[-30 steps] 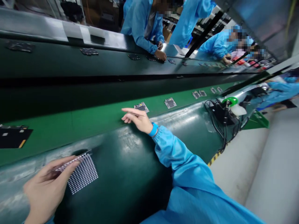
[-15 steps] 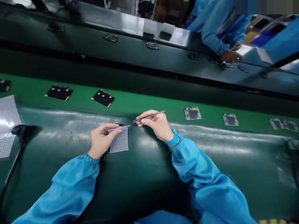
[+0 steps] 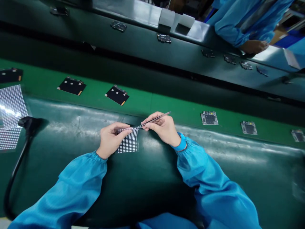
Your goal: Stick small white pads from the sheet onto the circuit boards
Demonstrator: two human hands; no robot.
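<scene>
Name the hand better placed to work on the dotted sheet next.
The right hand looks better placed: it holds the steel tweezers, their tips reaching the edge of the dotted sheet. The left hand is occupied gripping that sheet.

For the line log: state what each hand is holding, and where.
The right hand pinches steel tweezers around their middle, tips at the dotted sheet; the left hand grips that sheet along its top edge.

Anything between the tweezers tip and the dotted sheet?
Nothing visible. The steel tweezers in the right hand run straight to the top edge of the dotted sheet, and the tip meets it beside the left hand.
</scene>
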